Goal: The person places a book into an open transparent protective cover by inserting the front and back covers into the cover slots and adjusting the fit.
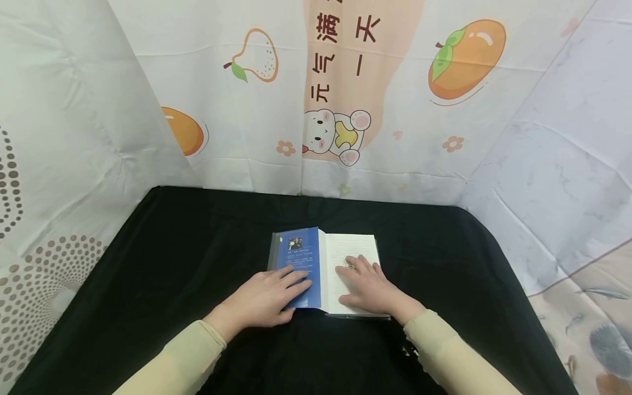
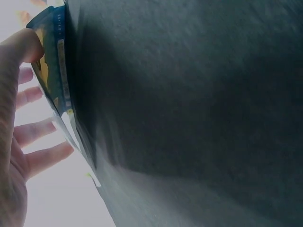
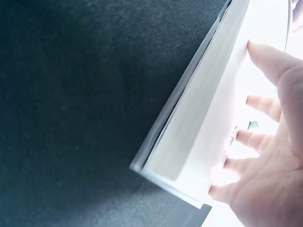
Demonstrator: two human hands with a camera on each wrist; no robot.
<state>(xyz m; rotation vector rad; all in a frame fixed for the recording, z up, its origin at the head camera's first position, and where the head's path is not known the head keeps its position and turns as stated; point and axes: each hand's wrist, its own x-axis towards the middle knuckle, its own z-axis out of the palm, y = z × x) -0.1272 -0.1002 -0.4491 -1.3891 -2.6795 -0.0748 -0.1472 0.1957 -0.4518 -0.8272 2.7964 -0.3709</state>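
Observation:
An open book (image 1: 350, 244) lies on the black cloth, with a blue printed flap (image 1: 306, 247) on its left side and a mostly white page on its right. My left hand (image 1: 266, 296) rests on the lower part of the blue flap, fingers spread; in the left wrist view its thumb is at the edge of the blue flap (image 2: 54, 71). Spread over the white page is my right hand (image 1: 367, 288), partly covering a small dark print. In the right wrist view, the right hand (image 3: 265, 170) touches the page above the thick page block (image 3: 199, 109).
Black cloth (image 1: 207, 236) covers the table around the book. White printed curtains (image 1: 395, 164) stand behind and at both sides. A small patterned object (image 1: 408, 351), partly hidden, shows beside the right sleeve (image 1: 439, 340).

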